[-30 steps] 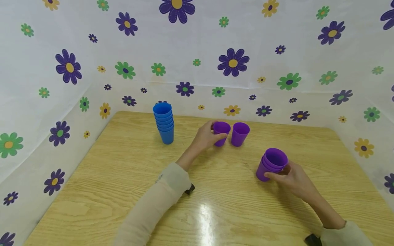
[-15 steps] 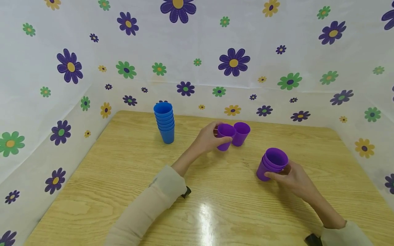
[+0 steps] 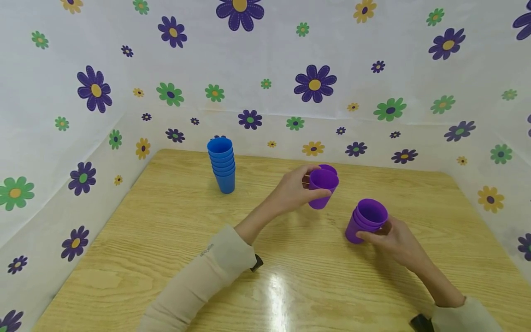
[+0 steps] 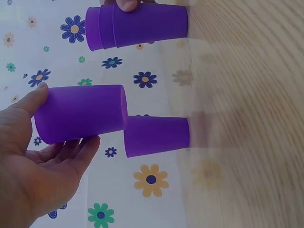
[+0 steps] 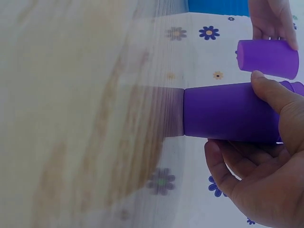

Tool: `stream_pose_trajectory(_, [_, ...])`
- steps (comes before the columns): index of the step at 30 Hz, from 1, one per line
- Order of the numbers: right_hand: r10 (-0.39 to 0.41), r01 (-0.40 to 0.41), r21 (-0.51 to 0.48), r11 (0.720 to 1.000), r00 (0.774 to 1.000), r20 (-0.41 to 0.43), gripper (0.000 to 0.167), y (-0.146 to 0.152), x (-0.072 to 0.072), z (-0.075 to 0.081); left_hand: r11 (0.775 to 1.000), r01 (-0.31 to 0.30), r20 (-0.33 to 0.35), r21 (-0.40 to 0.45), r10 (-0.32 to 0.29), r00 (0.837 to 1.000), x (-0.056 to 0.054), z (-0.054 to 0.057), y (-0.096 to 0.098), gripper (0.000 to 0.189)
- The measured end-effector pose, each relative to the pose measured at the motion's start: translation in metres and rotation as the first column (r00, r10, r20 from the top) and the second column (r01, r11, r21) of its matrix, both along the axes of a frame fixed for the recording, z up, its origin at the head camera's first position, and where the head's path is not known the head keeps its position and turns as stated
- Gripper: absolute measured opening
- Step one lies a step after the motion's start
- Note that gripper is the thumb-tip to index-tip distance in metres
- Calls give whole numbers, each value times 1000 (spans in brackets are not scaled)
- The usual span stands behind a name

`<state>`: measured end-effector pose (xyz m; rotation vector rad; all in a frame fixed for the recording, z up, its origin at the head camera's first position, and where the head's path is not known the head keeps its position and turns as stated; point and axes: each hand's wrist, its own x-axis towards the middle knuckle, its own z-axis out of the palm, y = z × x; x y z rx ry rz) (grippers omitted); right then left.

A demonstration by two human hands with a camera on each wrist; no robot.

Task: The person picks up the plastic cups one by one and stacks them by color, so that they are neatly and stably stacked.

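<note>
A single purple cup (image 3: 320, 189) is gripped by my left hand (image 3: 293, 190), thumb on the near side and fingers behind. In the left wrist view this cup (image 4: 85, 114) hangs above the table. Partly hidden behind it, another purple cup (image 4: 157, 136) stands on the table. My right hand (image 3: 399, 244) holds a stack of nested purple cups (image 3: 365, 222) around its side. The right wrist view shows the stack (image 5: 228, 113) resting upright on the table, thumb and fingers on opposite sides.
A tall stack of nested blue cups (image 3: 224, 168) stands at the back left of the wooden table (image 3: 124, 258). A white flowered cloth (image 3: 265, 55) walls the back and both sides.
My left hand has lifted the single purple cup and carried it right, in front of the standing purple cup and nearer the stack. The right hand and its stack have stayed put.
</note>
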<state>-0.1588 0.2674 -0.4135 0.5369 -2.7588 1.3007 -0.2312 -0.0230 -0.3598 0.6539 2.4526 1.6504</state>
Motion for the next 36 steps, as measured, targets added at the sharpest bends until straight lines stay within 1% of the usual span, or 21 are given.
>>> stream_pose_trajectory(3, [0, 0, 1, 1000, 1000, 1, 51, 1, -1, 0, 1000, 13, -10, 21, -13, 1000, 3, 4, 4, 68])
stream_pose_trajectory(8, [0, 0, -3, 1000, 1000, -4, 50, 1, -1, -1, 997, 57, -52, 59, -54, 997, 9, 10, 11, 67])
stream_pose_trajectory(13, [3, -3, -5, 1000, 1000, 2, 49, 2, -2, -2, 991, 94, -65, 92, -88, 994, 14, 17, 18, 68])
stream_pose_trajectory(19, [9, -9, -7, 1000, 1000, -5, 49, 2, -2, -2, 979, 145, -82, 143, -134, 988, 16, 25, 28, 65])
stream_pose_trajectory(23, [17, -17, -12, 1000, 1000, -2, 51, 2, -2, -1, 972, 171, -92, 162, -158, 983, 17, 30, 35, 66])
stream_pose_trajectory(26, [23, -23, -12, 1000, 1000, -5, 52, 2, -2, -1, 973, 172, -96, 151, -159, 983, 17, 33, 40, 69])
stream_pose_trajectory(30, [31, -31, -15, 999, 999, -12, 52, 2, -2, -2, 979, 161, -80, 124, -152, 985, 19, 38, 47, 72])
stream_pose_trajectory(36, [36, -36, -7, 999, 999, 1, 52, 3, -2, -3, 979, 165, -72, 118, -158, 985, 21, 39, 56, 73])
